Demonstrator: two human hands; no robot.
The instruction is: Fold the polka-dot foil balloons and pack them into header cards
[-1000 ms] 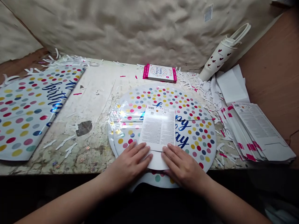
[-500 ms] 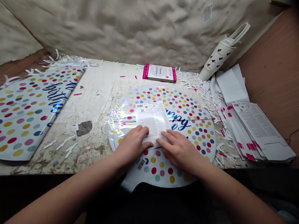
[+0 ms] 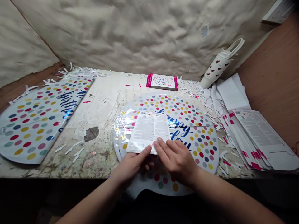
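Note:
A white printed card (image 3: 149, 127) with small text and a barcode is tilted up over a flat polka-dot foil balloon (image 3: 203, 137). My left hand (image 3: 134, 163) grips the card's lower edge, thumb on top and fingers underneath. At the lower right corner of the same card, my right hand (image 3: 176, 155) has its fingers pressed together on the surface; its thumb is hidden. Blue lettering and coloured dots show on the balloon, whose tail hangs over the table's front edge.
Folded dotted balloons (image 3: 44, 115) lie at the left. A small stack of pink-edged cards (image 3: 163, 81) sits at the back. On the right are a pile of printed cards (image 3: 263, 137), a white tumbler with hearts (image 3: 215, 68) and scattered paper scraps (image 3: 224, 155).
The card lying flat on the balloon has been lifted at its near edge. My left hand has moved under that edge, and the right fingers have drawn together on it.

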